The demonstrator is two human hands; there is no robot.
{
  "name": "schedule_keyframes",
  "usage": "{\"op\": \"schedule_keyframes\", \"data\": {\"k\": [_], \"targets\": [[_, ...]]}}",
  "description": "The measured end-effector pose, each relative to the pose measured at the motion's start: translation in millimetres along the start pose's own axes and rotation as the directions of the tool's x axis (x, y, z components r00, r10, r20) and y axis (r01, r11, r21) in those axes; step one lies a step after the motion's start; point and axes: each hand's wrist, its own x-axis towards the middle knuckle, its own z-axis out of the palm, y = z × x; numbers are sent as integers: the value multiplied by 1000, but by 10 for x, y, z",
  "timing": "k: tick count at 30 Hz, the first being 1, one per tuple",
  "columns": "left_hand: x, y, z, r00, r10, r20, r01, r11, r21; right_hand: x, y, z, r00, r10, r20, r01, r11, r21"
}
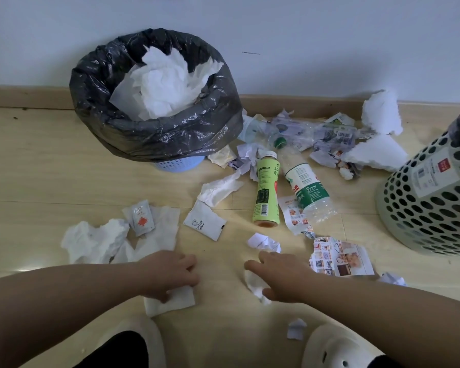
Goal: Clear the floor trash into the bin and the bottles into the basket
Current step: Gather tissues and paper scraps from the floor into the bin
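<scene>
— How are the hands seen?
— The left hand [170,274] is curled onto a flat tissue [178,301], pinched in front of the bin [157,139]. The right hand [282,277] is laid over a crumpled tissue [252,284]; whether it is clamped cannot be told.
— And the bottles?
— The green bottle [266,189] and the clear bottle [307,187] are laid flat, right of the bin; the basket [422,221] is set farther right.

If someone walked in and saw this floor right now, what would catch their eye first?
The bin by the wall, lined with a black bag and heaped with white paper, stands out first. Right of it, a green bottle and a clear bottle lie among scraps, with the perforated basket at the far right. Nearest, the left hand grips a flat tissue and the right hand reaches over a crumpled scrap.
</scene>
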Motion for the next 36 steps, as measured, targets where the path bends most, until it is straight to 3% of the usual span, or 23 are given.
{"op": "schedule_keyframes", "data": {"k": [4, 7, 9, 10, 11, 12, 13, 15, 16, 17, 20, 22, 23, 24, 26, 27, 28, 31, 33, 36], "targets": [[17, -9, 46, 1000, -16, 21, 16, 1000, -18, 36, 80, -22, 996, 92, -9, -91, 996, 8], [43, 41, -72, 986, -168, -13, 157, 948, -277, 68, 126, -44, 987, 159, 0, -158, 981, 113], [91, 60, -255, 949, -312, -43, 227, 773, -592, 82, 148, -85, 975, 222, 12, -218, 943, 252], [114, 70, -369, 922, -386, -21, 215, 558, -802, 106, 163, -101, 960, 277, 26, -267, 892, 364], [123, 90, -508, 901, -433, 25, 141, 237, -961, 131, 167, -125, 938, 343, 45, -316, 797, 515], [149, 98, -640, 888, -454, 71, 32, -92, -995, 166, 152, -160, 909, 406, 94, -352, 629, 694], [178, 95, -761, 870, -480, 110, -63, -330, -942, 200, 113, -223, 884, 437, 165, -350, 386, 853], [236, 87, -968, 822, -544, 168, -217, -572, -791, 267, 21, -393, 873, 402, 276, -244, -128, 961], [263, 85, -1054, 792, -585, 175, -295, -617, -730, 286, -32, -477, 881, 365, 302, -182, -328, 927], [286, 87, -1124, 754, -634, 173, -374, -631, -680, 298, -82, -559, 889, 332, 316, -142, -455, 879], [360, 87, -1174, 621, -773, 131, -512, -527, -679, 301, -184, -757, 913, 250, 323, -100, -631, 769], [367, 146, -1152, 570, -819, 73, -469, -397, -789, 333, -207, -808, 922, 207, 328, -116, -661, 742], [361, 191, -1117, 553, -833, -1, -400, -264, -878, 361, -210, -814, 924, 198, 327, -121, -661, 741], [361, 229, -1055, 547, -826, -135, -296, -41, -954, 377, -217, -829, 924, 202, 324, -117, -658, 744], [336, 292, -939, 624, -676, -392, -146, 392, -908, 418, -211, -808, 919, 242, 312, -96, -630, 771], [305, 310, -884, 672, -587, -452, -116, 519, -847, 426, -198, -781, 917, 265, 298, -89, -592, 801], [275, 310, -826, 716, -522, -464, -100, 581, -808, 414, -190, -752, 915, 288, 282, -83, -548, 832], [132, 252, -749, 812, -342, -474, -102, 715, -691, 363, -154, -658, 906, 340, 251, -74, -459, 886], [-6, 178, -722, 867, -277, -415, -138, 666, -733, 377, -136, -639, 899, 368, 237, -72, -410, 909], [-152, 47, -556, 856, -385, -345, -101, 529, -842, 455, -164, -630, 873, 439, 214, -86, -293, 952]]}}
